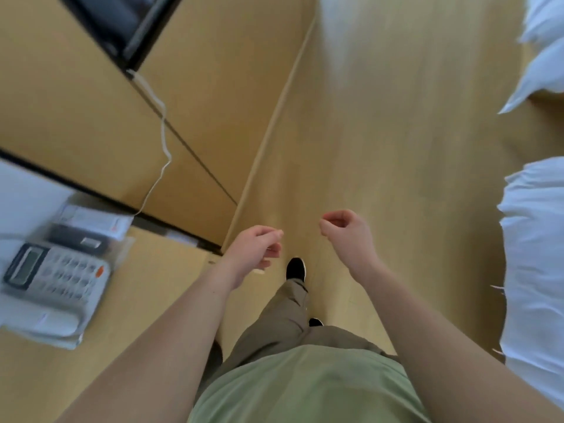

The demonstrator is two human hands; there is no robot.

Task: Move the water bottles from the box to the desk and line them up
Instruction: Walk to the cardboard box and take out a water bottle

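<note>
Pale wooden flooring (381, 148) runs ahead between a light wood desk (146, 300) on the left and white bedding (537, 254) on the right. Both bare hands hang in the air above the floor, holding nothing: the left hand (254, 250) has its fingers loosely curled, and the right hand (345, 230) has fingers curled inward with thumb near the fingertips. Near the desk's left edge sits a grey push-button telephone (52, 288) on papers, and a thin white cable (161, 141) trails down the wooden cabinet front (76, 111) behind it. No water bottles or box are in view
</note>
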